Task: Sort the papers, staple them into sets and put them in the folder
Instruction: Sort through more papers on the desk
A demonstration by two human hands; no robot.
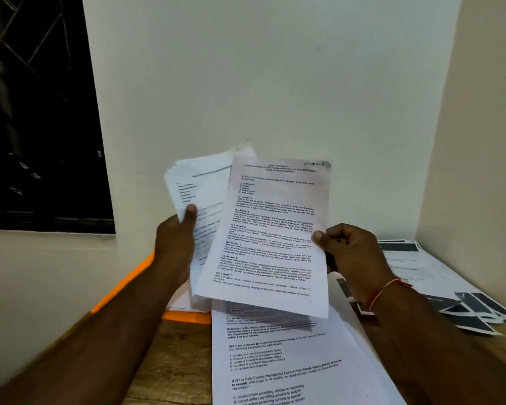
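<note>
Printed pages (275,361) on wooden table (170,361), left hand (174,244) gripping paper stack (199,185), right hand (348,252) pinching one sheet (275,229), white walls (246,68)

Two hands (174,244) (351,252), one folder (187,317), many papers (275,361).

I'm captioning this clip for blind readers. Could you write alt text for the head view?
A person's left hand grips a fanned stack of papers while the right hand pinches one printed sheet in front of it, above a wooden table with more sheets and an orange folder.
</note>
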